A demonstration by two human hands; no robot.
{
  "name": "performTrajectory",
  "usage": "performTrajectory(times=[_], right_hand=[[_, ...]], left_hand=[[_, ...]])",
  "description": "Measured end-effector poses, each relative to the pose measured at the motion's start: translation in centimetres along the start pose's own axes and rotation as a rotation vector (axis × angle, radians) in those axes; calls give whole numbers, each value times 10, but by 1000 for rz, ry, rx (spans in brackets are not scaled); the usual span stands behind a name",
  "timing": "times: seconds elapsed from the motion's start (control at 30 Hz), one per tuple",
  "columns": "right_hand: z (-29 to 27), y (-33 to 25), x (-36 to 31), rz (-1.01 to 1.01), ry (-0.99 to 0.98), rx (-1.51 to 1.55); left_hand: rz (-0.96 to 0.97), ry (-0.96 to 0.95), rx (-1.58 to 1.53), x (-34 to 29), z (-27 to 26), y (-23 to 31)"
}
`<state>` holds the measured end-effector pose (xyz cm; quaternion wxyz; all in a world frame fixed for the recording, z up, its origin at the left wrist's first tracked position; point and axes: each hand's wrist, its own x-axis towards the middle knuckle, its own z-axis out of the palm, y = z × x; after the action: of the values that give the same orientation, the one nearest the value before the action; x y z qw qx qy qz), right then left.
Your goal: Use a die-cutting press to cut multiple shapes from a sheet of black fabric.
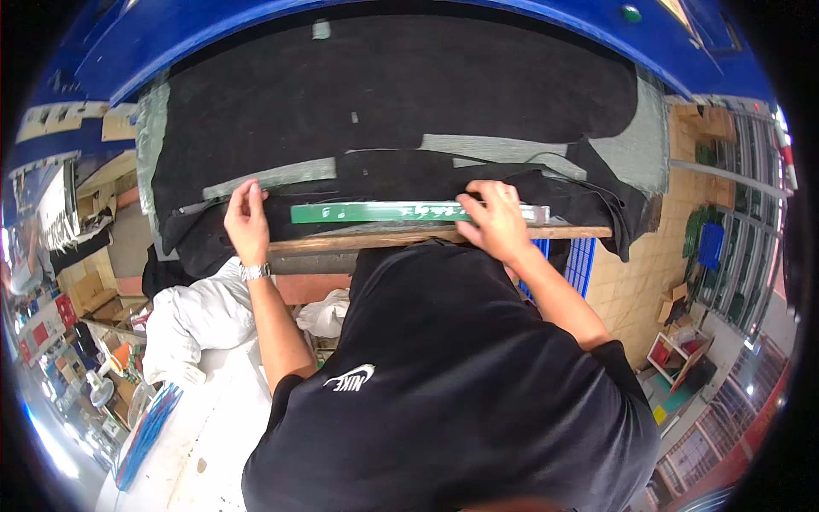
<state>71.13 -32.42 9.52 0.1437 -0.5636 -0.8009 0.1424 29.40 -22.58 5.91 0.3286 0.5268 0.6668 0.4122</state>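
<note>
A long, narrow green cutting die [367,212] with pale marks lies crosswise near the front edge of a black sheet of material [392,77]. My right hand [497,220] grips the die toward its right end, fingers over the top and thumb at the near side. Off the die's left end is my left hand [247,224], above the sheet's front left part. Its fingers and thumb are drawn together; what lies between them, if anything, cannot be made out. Long narrow cut-outs in the sheet show the pale surface [503,146] underneath.
Blue machine housing [341,7] arches along the far side. A wooden edge [358,242] runs along the front, close to my body. White cloth [200,316] is heaped at my left, and a blue crate [580,264] stands below on the right.
</note>
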Motion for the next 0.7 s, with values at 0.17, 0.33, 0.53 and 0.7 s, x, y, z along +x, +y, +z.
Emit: performTrajectory(times=[0.17,0.33,0.53,0.7], right_hand=[[10,11,6,-128,136,24],[15,28,23,-170,169,62],[-27,34,27,-241,45,-38],[-98,85,43,-164,57,175]], left_hand=[[28,-28,54,-13,11,14],[38,-9,131,-20,19,33],[33,49,97,-32,12,34],[-13,68,96,-48,11,36]])
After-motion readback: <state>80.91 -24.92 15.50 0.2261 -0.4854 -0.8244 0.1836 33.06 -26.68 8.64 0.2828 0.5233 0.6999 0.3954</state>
